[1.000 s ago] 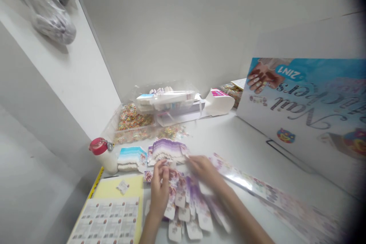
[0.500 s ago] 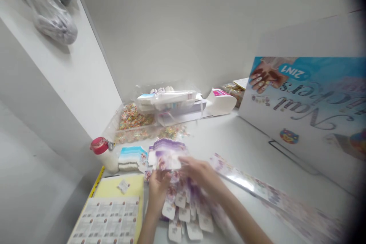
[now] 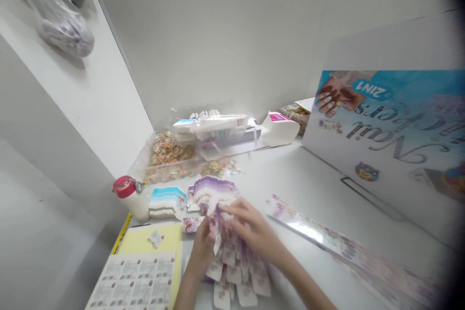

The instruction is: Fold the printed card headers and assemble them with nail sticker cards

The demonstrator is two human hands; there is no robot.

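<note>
A small purple-and-white printed carton [image 3: 215, 227], standing on edge, is between my two hands. My left hand [image 3: 201, 247] is closed on its left side, thumb toward me. My right hand [image 3: 252, 235] has its fingertips pinched on the carton's upper right edge. Just beyond them lies a fanned stack of flat purple cartons [image 3: 216, 185]. Below and between my wrists is a heap of similar purple cartons with white tabs [image 3: 234, 273], partly hidden by my right hand. One more carton [image 3: 192, 224] lies left of my left hand.
A blue-and-white stack of cards [image 3: 167, 198] and a red-capped bottle [image 3: 132, 196] stand at left, above a yellow pad with a label sheet [image 3: 136, 276]. Behind are a clear tub of colourful bits [image 3: 170, 150] and bagged items. Printed strips [image 3: 327, 237] and a large box [image 3: 385, 140] occupy the right.
The carton, lying flatter over the stack before, has come nearer to me and now stands on edge. My right hand has shifted slightly down, its fingers more curled.
</note>
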